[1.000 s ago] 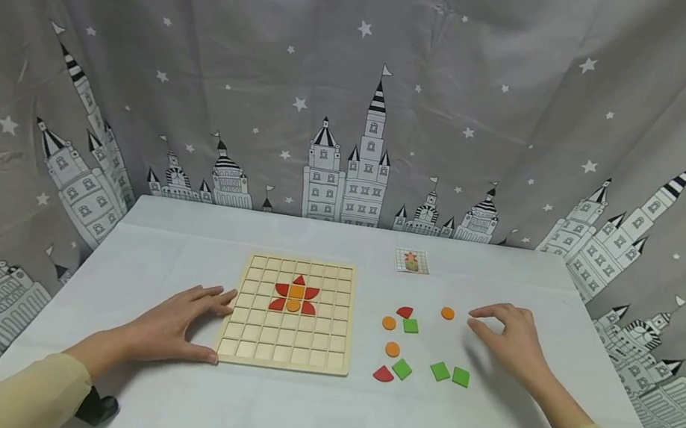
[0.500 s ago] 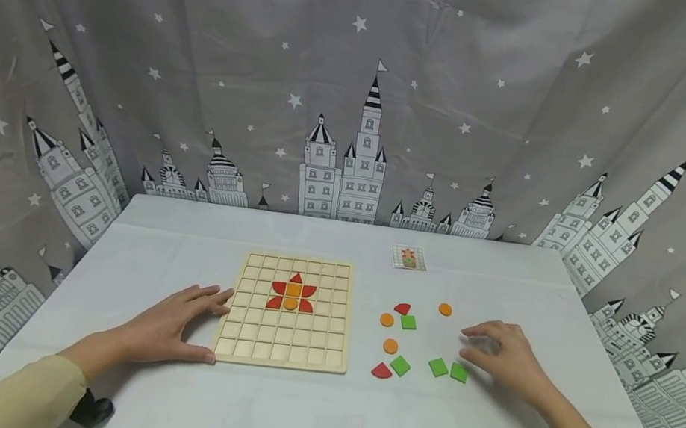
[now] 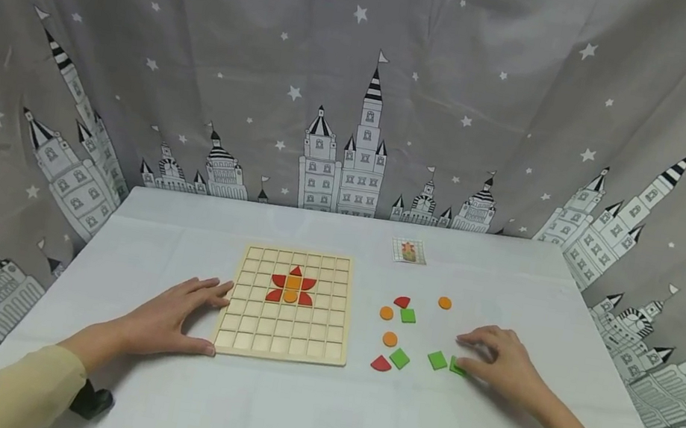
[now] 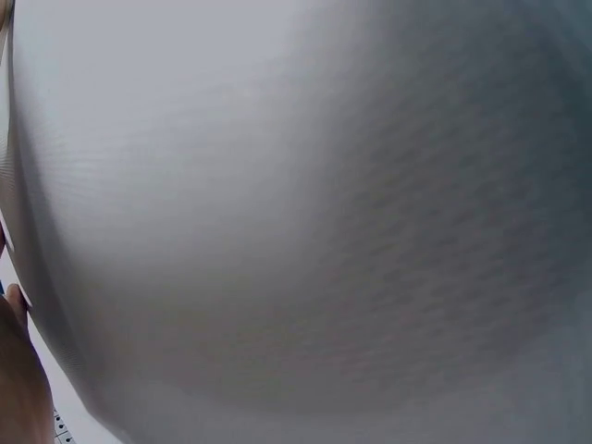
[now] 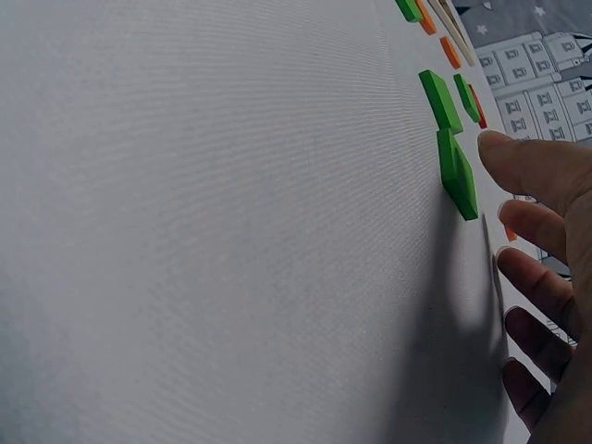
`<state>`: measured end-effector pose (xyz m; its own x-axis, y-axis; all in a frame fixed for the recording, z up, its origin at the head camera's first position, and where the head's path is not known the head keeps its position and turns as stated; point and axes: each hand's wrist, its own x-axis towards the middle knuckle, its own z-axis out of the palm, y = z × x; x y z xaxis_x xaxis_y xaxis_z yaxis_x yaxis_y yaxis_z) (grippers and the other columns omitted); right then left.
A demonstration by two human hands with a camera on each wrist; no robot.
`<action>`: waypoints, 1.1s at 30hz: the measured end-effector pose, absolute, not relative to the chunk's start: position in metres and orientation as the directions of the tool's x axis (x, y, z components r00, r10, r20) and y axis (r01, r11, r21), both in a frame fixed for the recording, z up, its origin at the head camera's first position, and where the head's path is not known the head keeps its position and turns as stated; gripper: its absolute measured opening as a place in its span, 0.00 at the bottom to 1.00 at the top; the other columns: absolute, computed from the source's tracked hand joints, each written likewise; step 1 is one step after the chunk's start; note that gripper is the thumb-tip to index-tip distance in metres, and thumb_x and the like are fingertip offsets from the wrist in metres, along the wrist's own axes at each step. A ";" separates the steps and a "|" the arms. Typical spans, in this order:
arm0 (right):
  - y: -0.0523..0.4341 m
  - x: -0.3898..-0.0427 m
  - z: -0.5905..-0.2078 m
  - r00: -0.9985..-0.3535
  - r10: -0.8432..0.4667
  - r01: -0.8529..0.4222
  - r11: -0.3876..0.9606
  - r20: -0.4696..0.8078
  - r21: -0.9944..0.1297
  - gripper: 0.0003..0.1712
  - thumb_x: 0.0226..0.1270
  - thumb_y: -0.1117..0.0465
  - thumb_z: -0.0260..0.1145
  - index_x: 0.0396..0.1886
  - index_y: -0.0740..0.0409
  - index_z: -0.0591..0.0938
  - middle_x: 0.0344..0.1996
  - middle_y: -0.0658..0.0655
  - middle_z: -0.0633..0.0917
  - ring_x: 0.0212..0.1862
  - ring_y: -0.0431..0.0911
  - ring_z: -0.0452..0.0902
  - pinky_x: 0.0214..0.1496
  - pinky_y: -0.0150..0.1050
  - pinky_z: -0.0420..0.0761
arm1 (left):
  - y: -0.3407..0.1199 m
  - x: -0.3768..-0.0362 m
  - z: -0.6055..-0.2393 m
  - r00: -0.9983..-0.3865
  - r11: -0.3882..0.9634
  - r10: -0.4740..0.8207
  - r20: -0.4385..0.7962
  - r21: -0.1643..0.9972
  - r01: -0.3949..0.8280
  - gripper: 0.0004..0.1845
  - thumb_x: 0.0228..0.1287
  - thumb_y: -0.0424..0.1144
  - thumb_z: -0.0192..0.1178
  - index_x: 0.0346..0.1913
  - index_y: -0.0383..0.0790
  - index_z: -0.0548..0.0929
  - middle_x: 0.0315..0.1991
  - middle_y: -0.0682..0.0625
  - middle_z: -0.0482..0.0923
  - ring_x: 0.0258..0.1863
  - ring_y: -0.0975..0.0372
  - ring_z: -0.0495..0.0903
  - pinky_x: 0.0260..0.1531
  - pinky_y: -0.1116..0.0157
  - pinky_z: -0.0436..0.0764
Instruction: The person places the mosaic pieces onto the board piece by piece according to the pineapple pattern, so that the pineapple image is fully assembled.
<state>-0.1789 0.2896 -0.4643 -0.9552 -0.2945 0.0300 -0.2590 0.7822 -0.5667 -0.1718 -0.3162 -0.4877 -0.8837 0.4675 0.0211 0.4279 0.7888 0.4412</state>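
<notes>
beside loose orange and green tiles (image 3: 400,358), right hand (image 3: 498,361) grip relaxed on green square (image 3: 456,367), left hand (image 3: 165,320) flat against wooden board (image 3: 286,307)

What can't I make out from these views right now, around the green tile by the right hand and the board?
- Green square tile, head view: partly hidden under the right hand; whether it is pinched or only touched is unclear.
- Pattern card, head view: too small to read.
- Left wrist view: almost all blank tablecloth; the left hand is cut off at the edge.
- Wooden board: absent from the left wrist view.
</notes>
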 end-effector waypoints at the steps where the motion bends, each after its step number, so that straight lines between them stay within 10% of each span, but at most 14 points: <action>1: 0.289 -0.180 -0.465 -0.955 -0.294 -0.261 0.782 0.033 -0.566 0.24 0.61 0.44 0.77 0.54 0.47 0.88 0.54 0.53 0.83 0.60 0.57 0.70 0.61 0.63 0.71 | -0.317 -0.172 -0.487 -0.884 0.790 0.467 0.021 0.438 0.428 0.50 0.46 0.77 0.68 0.68 0.51 0.76 0.79 0.51 0.60 0.77 0.45 0.57 0.72 0.36 0.59; 33: 0.267 -0.252 -0.478 -0.984 -0.172 -0.166 0.840 0.037 -0.517 0.26 0.65 0.44 0.73 0.58 0.52 0.87 0.55 0.61 0.82 0.63 0.62 0.64 0.63 0.64 0.61 | -0.315 -0.173 -0.484 -0.880 0.788 0.475 -0.002 0.447 0.424 0.49 0.47 0.75 0.70 0.69 0.50 0.75 0.79 0.51 0.59 0.77 0.45 0.55 0.75 0.37 0.54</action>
<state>-0.2524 0.2674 -0.4781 -0.9845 -0.1718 0.0365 -0.1657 0.8395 -0.5174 -0.1729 -0.3155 -0.4839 -0.8800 0.4749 -0.0021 0.4240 0.7877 0.4469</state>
